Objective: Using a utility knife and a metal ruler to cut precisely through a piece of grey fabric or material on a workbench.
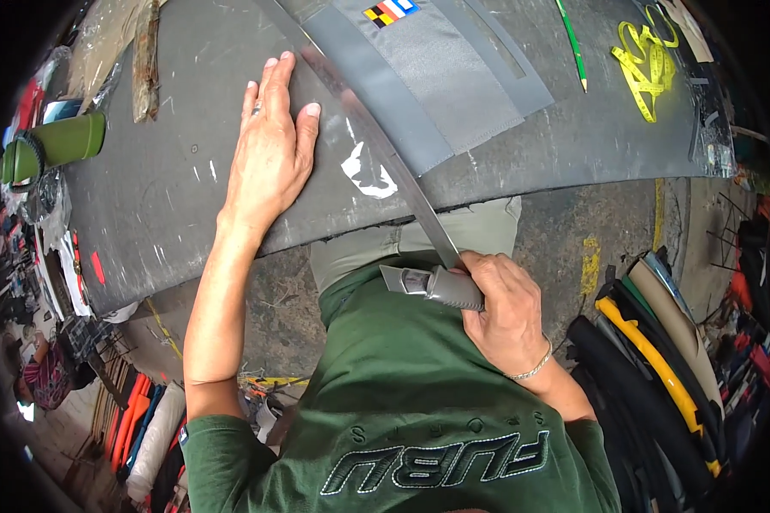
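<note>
My left hand (pixel 271 152) lies flat on the dark table (pixel 171 231), fingers stretched toward the far side. A ring shows on one finger. My right hand (pixel 509 308) is closed around a grey utility knife (pixel 449 286) whose wide blade points left, over my shirt. The same fingers pinch the near end of a long metal ruler (pixel 402 175), which slants away to the far left. Along the ruler's right side lies a grey fabric panel (pixel 462 85) with a lighter stitched band and a small colourful flag patch (pixel 391 12).
A white scrap (pixel 368 171) sits left of the ruler. Farther right are a green pencil (pixel 573 47) and a yellow tape measure (pixel 650 73). A green cylinder (pixel 73 141) lies at the left edge. Rolls of material (pixel 659 359) stand on the floor at right.
</note>
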